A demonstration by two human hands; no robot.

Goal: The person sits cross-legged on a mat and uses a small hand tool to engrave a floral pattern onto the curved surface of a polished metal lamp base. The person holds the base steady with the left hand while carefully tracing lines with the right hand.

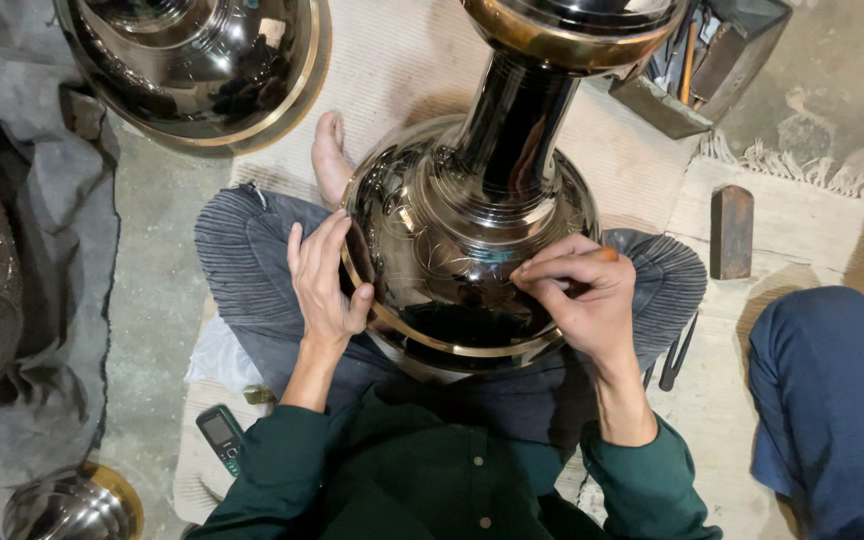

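Note:
A large dark polished metal vase [472, 230] with a brass rim and fine engraved lines rests on my crossed legs, its neck pointing away from me. My left hand [324, 285] lies flat against the vase's left side, fingers spread, steadying it. On the vase's right shoulder, my right hand [580, 295] has its fingers pinched around a small tool with an orange end [604, 254], its tip against the surface.
A big shiny metal bowl-shaped piece [202, 60] stands at the top left. A grey cloth [52, 250] covers the left floor. A mobile phone [222, 436] lies by my left elbow. A wooden block [731, 230] and a tool box [712, 55] sit at right, near another person's blue-clad knee [832, 400].

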